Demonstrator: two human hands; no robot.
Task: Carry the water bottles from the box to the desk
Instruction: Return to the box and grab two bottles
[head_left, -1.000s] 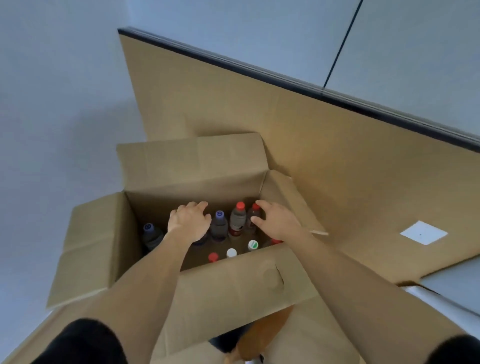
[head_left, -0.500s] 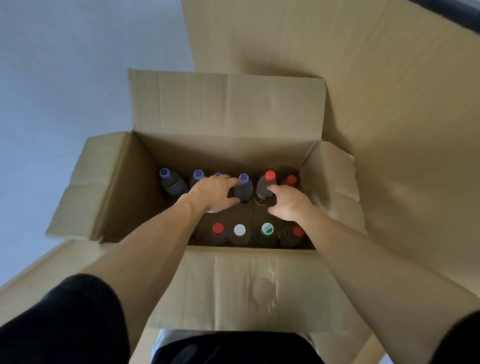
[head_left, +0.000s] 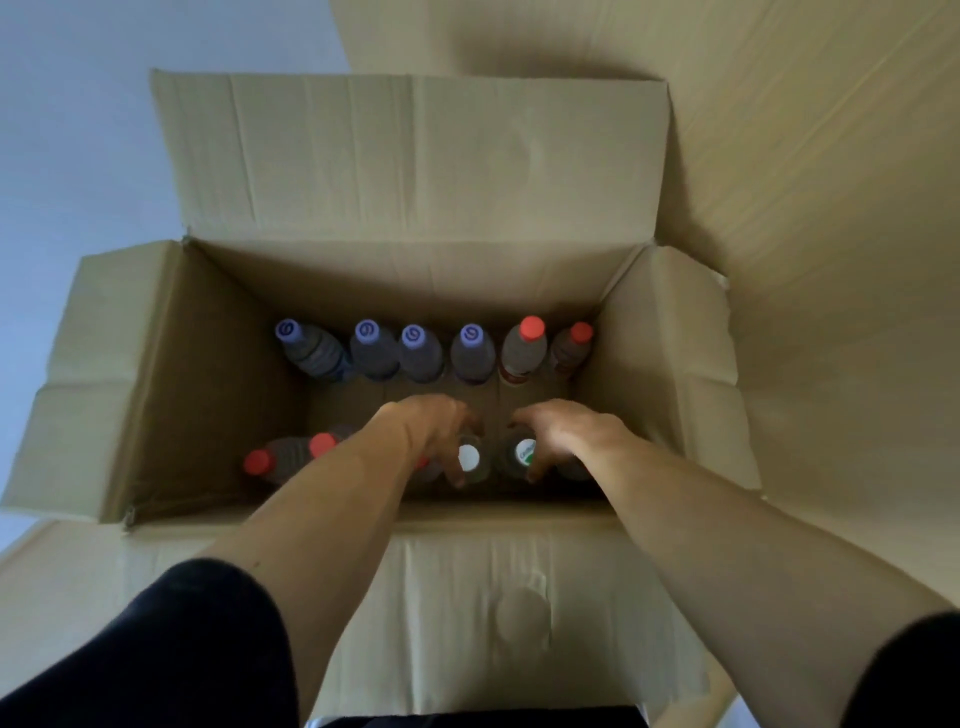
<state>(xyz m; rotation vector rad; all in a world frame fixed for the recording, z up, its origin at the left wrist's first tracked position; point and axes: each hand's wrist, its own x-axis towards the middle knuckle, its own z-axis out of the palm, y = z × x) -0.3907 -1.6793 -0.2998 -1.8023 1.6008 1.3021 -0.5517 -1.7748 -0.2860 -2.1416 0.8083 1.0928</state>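
Observation:
An open cardboard box (head_left: 426, 291) holds several upright water bottles. Along its far wall stand purple-capped bottles (head_left: 420, 353) and two red-capped ones (head_left: 524, 351). More red-capped bottles (head_left: 283, 457) stand at the near left. My left hand (head_left: 439, 431) reaches down with its fingers curled round the white-capped bottle (head_left: 469, 458) in the near row. My right hand (head_left: 558, 434) curls its fingers round the green-and-white-capped bottle (head_left: 523, 453) beside it. Both bottles still stand in the box.
The box flaps (head_left: 410, 156) are folded outward on all sides. A large flat cardboard sheet (head_left: 810, 208) lies behind and to the right. Pale floor (head_left: 78, 130) shows at the left. The desk is out of view.
Both hands have drawn back from the far row of bottles to the near row and closed round the white-capped and green-capped bottles. The view has come closer over the box.

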